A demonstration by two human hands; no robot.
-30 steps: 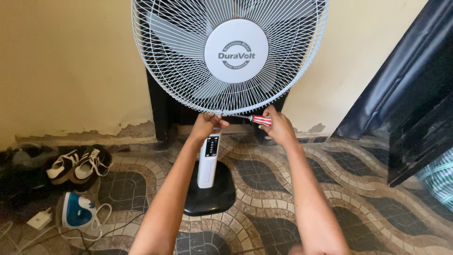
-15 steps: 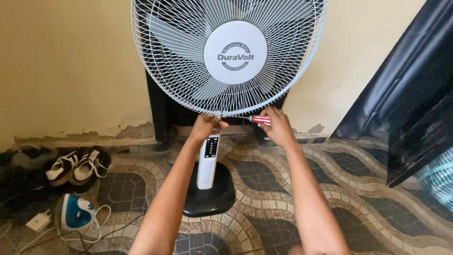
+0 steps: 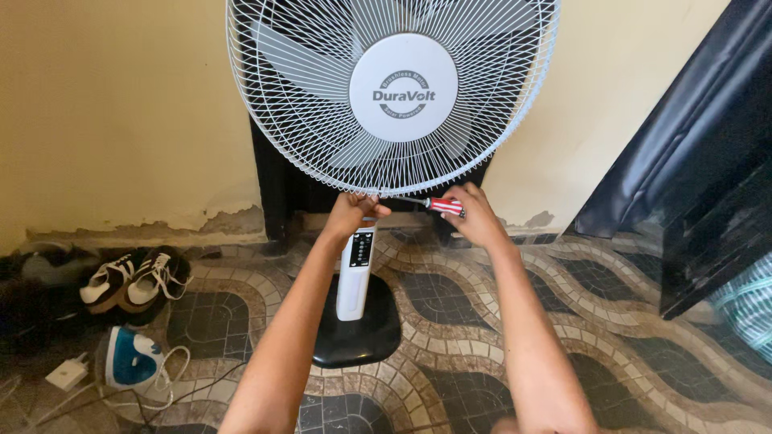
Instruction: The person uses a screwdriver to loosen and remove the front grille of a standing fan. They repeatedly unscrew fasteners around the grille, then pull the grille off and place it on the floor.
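With our left hand (image 3: pixel 351 212) pinching the fan grille (image 3: pixel 322 161) bottom rim, our right hand (image 3: pixel 476 215) grips the red-striped screwdriver (image 3: pixel 444 206), engaging the clamp screw; next, steady turning.

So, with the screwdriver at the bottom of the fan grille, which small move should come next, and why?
Probably turn the screwdriver in place. The right hand grips its striped handle, the tip points at the bottom rim of the fan grille, and the left hand pinches that rim beside it.

fan (image 3: pixel 392 96) on floor, shoes (image 3: pixel 133 277), iron (image 3: pixel 133 359) left
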